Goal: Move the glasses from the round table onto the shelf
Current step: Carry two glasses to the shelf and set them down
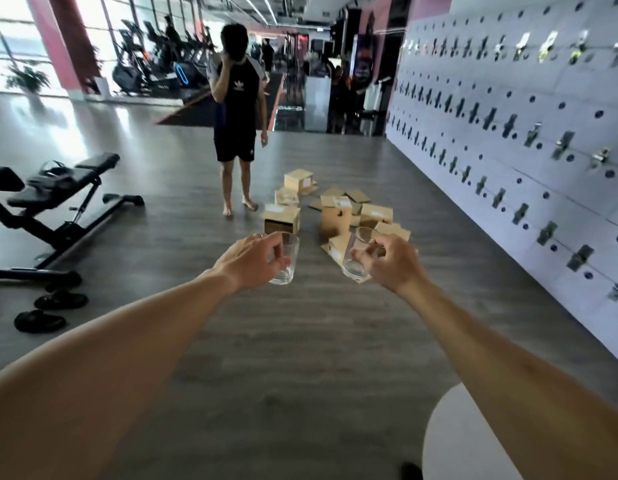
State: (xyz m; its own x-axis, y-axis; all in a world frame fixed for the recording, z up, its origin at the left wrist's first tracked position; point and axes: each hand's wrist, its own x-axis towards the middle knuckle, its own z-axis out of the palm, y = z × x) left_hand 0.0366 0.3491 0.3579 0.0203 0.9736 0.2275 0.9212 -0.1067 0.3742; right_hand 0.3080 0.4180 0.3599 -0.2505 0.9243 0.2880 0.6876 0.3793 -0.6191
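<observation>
Both my arms reach forward over the grey wood floor. My left hand [252,261] grips a clear drinking glass [287,265] held upright by its side. My right hand [392,263] holds a second clear glass [356,263], tilted a little, fingers around its rim and side. The edge of the white round table [452,441] shows at the bottom right, under my right forearm. No shelf is in view.
A person in dark clothes [238,109] stands barefoot ahead. Several cardboard boxes [335,213] lie scattered on the floor beyond my hands. A black weight bench [54,199] and sandals [41,320] sit at the left. White lockers [508,133] line the right wall.
</observation>
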